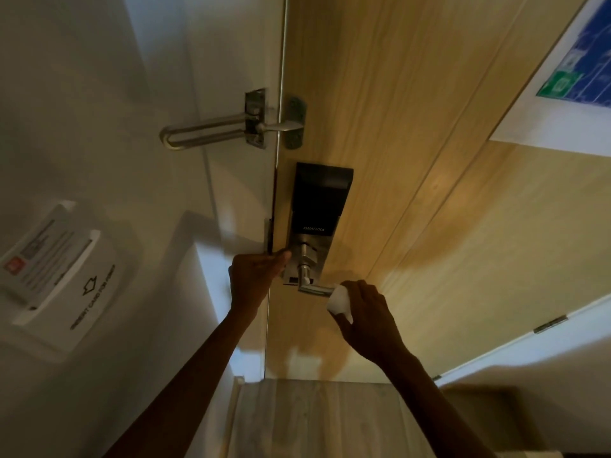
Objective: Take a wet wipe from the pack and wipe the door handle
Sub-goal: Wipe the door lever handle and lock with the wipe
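Observation:
A silver lever door handle [312, 287] sticks out from a black and silver smart lock plate [314, 206] on a light wooden door [413, 160]. My right hand [367, 315] is shut on a bunched white wet wipe [339, 300], which touches the free end of the handle. My left hand [254, 277] rests against the door's edge beside the lock plate, thumb pointing at the plate, holding nothing that I can see. The wipe pack is not in view.
A metal swing-bar door guard [211, 130] bridges the frame and the door above the lock. A white key-card holder [62, 272] hangs on the wall at left. A blue and green notice [578, 71] is fixed on the door's upper right. Pale wood flooring [314, 421] lies below.

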Motion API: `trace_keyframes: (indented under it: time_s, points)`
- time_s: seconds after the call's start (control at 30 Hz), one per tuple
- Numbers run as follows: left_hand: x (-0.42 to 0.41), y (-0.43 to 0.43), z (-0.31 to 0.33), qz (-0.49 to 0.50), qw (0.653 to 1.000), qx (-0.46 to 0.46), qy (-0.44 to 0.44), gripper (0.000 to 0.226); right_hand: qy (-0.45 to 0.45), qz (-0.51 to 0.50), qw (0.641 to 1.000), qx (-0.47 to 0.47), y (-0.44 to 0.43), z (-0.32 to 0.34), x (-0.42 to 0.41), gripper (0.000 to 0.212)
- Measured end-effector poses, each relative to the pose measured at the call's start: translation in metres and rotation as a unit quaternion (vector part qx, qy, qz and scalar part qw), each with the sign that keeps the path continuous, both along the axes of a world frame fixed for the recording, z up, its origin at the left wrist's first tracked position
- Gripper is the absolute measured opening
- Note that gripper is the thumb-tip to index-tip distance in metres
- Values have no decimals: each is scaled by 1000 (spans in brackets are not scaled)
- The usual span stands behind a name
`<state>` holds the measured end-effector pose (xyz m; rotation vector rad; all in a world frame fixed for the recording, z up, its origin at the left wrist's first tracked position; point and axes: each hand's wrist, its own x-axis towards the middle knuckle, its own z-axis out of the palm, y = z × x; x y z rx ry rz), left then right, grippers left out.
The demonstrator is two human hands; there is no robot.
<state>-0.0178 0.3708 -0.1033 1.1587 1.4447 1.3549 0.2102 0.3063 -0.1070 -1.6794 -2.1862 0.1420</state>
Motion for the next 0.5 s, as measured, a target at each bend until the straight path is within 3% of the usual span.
trace_keyframes:
  time_s: [0.1,0.2,0.33,0.4,0.5]
  points:
    - [1,-1,3,3,1000,2,11,28,-28,23,998,-52,6,15,0,76]
    - [2,-3,6,5,1000,13,22,28,6,44,983,-181,7,35,6,92]
    - [2,-2,4,7,999,21,30,26,65,54,964,-252,31,48,9,54]
    - [1,-2,3,7,999,24,29,26,-8,98,960,-262,44,45,6,35]
    - [3,-3,6,11,999,21,24,25,-115,81,953,-270,55,38,6,34]
